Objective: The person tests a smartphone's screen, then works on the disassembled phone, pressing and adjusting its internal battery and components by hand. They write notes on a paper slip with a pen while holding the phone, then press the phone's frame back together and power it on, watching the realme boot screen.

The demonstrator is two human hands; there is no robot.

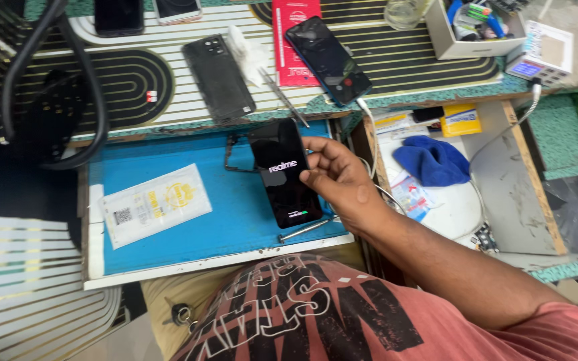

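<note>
My right hand grips a black smartphone by its right edge, holding it over the blue mat of a pulled-out drawer. The phone's screen is lit with a white logo and a small green bar near its bottom. Behind the phone, a thin black phone frame lies partly hidden on the mat. My left hand is not in view.
A white sachet lies on the mat at left, a metal tool near its front edge. On the striped bench behind lie a dark phone back, tweezers, another phone on a red packet, a white box. A blue cloth sits in the right drawer.
</note>
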